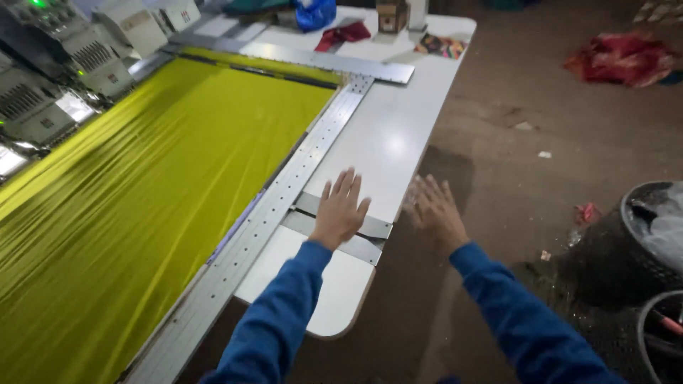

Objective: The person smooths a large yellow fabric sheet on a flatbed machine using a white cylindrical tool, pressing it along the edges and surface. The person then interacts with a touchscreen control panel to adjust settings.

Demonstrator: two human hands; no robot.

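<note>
My left hand lies flat, fingers spread, on a grey metal bracket at the gap between two white table panels. My right hand hovers open and blurred just past the table's edge, above the brown floor, holding nothing. Both arms wear blue sleeves. To the left, yellow-green fabric is stretched tight inside a long perforated metal frame.
Embroidery machine heads line the far left. Blue and red cloth pieces and a small box sit at the table's far end. A red cloth heap lies on the floor. A black mesh basket stands at right.
</note>
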